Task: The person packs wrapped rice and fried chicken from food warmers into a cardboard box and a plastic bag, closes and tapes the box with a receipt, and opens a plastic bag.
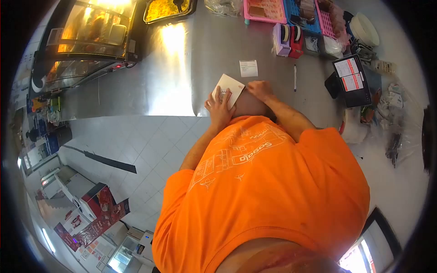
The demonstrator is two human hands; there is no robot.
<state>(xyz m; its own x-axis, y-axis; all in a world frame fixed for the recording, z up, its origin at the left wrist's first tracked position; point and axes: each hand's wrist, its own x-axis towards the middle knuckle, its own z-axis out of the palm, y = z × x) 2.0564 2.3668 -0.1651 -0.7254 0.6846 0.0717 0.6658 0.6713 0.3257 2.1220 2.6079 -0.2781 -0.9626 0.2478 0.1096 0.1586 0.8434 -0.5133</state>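
A cream paper packet with a small printed logo lies tilted on the steel counter, close to the orange shirt. My left hand holds its lower left side, fingers over the printed face. Just right of the packet's corner, my right hand is closed; whatever it may hold is too small to tell. A brownish rounded shape shows between my forearms, partly hidden. A white printed slip lies above the packet, and a pen lies farther right.
Two tape dispensers stand beyond the pen, near a pink basket. A dark device with papers stands at the right, beside plastic bags. At the upper left are a lit glass cabinet and a tray of yellow food.
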